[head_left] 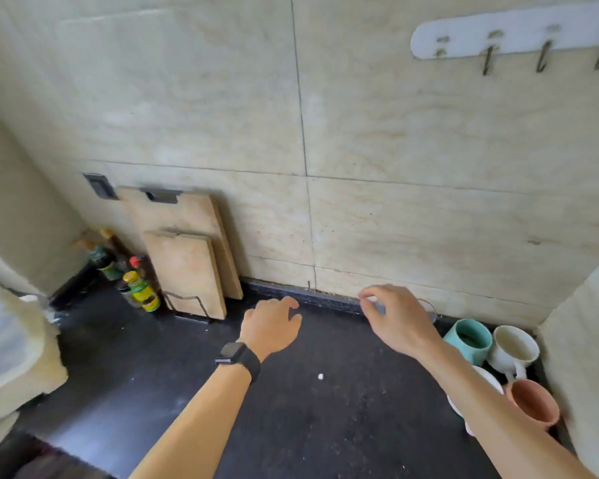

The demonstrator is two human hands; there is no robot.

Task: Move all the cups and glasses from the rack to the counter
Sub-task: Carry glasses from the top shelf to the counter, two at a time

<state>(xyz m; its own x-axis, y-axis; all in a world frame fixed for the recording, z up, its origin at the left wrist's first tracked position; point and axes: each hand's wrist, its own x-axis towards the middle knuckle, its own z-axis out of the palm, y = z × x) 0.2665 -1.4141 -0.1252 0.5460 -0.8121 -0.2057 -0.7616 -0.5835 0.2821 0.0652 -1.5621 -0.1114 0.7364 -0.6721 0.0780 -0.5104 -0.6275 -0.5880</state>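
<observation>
My right hand (396,318) hovers low over the back of the dark counter (325,426), its fingers curled round a clear glass (429,311) whose rim shows past the knuckles. My left hand (270,324), with a black watch on the wrist, hangs over the counter with curled fingers. A faint clear rim (272,300) shows at its fingertips; whether the hand holds it is unclear. At the right end, tilted, sit a teal mug (469,340), a white mug (514,347) and a terracotta cup (533,404). My right forearm partly hides a white dish (488,376).
Two wooden cutting boards (187,264) lean in a wire holder against the tiled wall. Several sauce bottles (140,290) stand in the back left corner. A white container (11,344) sits at the left edge. A hook rail (512,36) hangs high on the wall. A white crumb (320,376) lies mid-counter.
</observation>
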